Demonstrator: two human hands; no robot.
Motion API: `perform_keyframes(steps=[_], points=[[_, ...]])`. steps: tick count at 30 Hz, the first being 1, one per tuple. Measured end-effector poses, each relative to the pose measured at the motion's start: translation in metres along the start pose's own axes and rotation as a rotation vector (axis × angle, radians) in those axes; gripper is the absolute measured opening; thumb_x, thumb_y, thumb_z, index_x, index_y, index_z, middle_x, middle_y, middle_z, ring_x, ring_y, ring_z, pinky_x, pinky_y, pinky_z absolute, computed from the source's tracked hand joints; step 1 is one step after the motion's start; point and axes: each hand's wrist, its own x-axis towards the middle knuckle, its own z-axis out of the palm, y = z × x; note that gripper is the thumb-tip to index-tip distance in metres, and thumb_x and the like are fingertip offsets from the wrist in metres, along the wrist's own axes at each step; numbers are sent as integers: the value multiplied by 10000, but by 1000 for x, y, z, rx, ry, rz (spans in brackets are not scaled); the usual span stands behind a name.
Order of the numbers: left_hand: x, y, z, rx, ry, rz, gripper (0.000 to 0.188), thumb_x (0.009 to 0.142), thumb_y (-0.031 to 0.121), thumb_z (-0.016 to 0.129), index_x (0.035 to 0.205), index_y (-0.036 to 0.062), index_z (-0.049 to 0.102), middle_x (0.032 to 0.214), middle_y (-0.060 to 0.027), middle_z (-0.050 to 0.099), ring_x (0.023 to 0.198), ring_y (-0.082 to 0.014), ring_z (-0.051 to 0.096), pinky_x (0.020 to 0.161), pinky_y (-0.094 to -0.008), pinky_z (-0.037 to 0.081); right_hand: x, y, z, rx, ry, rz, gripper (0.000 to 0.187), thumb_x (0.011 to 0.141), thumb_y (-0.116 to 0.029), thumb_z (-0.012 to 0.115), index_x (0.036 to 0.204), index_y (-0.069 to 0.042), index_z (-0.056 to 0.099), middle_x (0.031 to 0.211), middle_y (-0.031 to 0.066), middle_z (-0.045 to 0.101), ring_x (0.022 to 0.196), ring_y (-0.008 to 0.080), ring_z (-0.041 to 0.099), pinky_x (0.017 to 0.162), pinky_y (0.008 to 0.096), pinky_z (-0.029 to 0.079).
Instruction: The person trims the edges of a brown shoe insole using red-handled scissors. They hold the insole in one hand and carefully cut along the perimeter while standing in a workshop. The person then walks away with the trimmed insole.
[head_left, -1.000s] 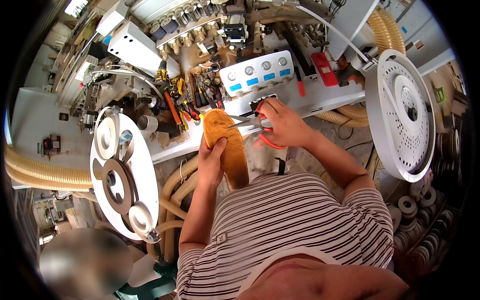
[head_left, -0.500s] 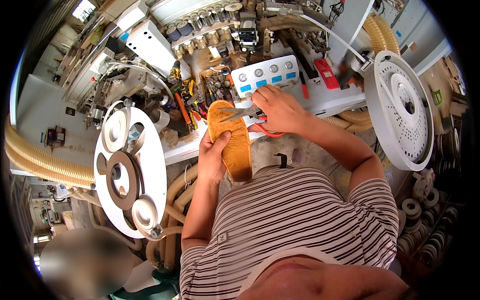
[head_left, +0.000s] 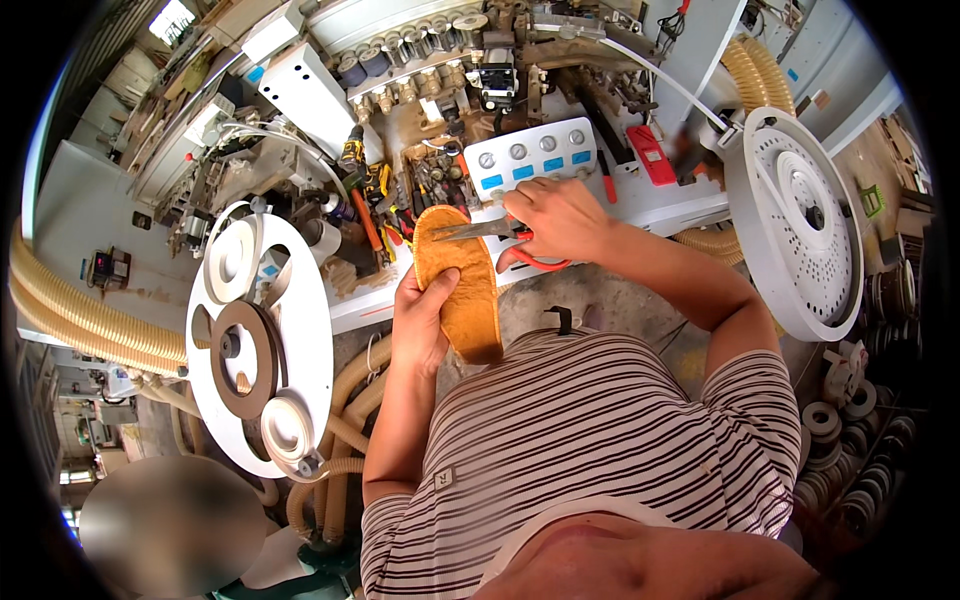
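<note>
Shifted slightly since a moment ago: scissors (head_left: 500, 236) now laid flat across the upper part of the insole (head_left: 460, 282), blades pointing toward the person's left, where earlier angled more steeply at its edge. Right hand (head_left: 556, 222) closed through the red handles, knuckles up, wrist straight, forearm running back and right toward the striped shirt (head_left: 590, 440). Left hand (head_left: 422, 322) wrapped around the left edge of the tan, fuzzy insole, thumb lying over its face, fingers hidden behind; forearm rising nearly vertical from the lower frame, elbow tucked by the body. Insole held upright in front of the chest, toe end up, just below the workbench edge and in front of the white control panel (head_left: 532, 160) with its round knobs and blue labels. Left of that, a cluttered rack of hand tools (head_left: 385, 195). Further left, a large white reel plate (head_left: 255, 335) with round cutouts; far right, a white perforated disc (head_left: 795, 225). Ribbed yellow hoses (head_left: 85, 312) curving at the left edge
</note>
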Motion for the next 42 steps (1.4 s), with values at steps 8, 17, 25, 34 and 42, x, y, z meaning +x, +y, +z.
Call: perform_keyframes(steps=[8, 17, 25, 34, 42], points=[[-1, 3, 12, 60, -15, 0, 299, 913, -20, 579, 1212, -24, 585, 1114, -124, 677, 959, -212, 691, 830, -365, 592, -1, 0, -15, 41, 127, -76, 798, 583, -757, 720, 823, -15, 545, 708, 96, 579, 713, 268, 641, 553, 363, 515], [-5, 1, 22, 101, -33, -17, 289, 905, -31, 576, 1193, -26, 601, 1094, -118, 682, 935, -202, 695, 817, -360, 596, -17, 9, -13, -38, -119, 21, 791, 611, -760, 695, 827, -14, 546, 734, 105, 603, 704, 272, 646, 539, 365, 517], [-7, 0, 24, 102, -63, -20, 294, 926, -35, 555, 1216, -26, 603, 1122, -96, 681, 980, -180, 674, 857, -346, 564, -12, 4, -22, 110, 77, -57, 804, 561, -693, 766, 904, -12, 510, 896, 132, 586, 907, 309, 616, 701, 388, 525], [-9, -6, 27, 94, -34, -13, 281, 903, -16, 589, 1184, -31, 608, 1100, -128, 684, 933, -210, 697, 814, -362, 597, -17, 0, -29, 85, -134, 30, 753, 578, -689, 768, 852, -30, 528, 766, 120, 592, 760, 327, 647, 660, 407, 521], [-8, -4, 32, 120, -38, -9, 276, 905, -17, 586, 1180, -33, 611, 1089, -125, 687, 920, -206, 699, 800, -358, 602, -15, 5, -19, 93, 140, -102, 763, 579, -689, 763, 862, -22, 527, 742, 114, 590, 723, 325, 648, 640, 393, 523]])
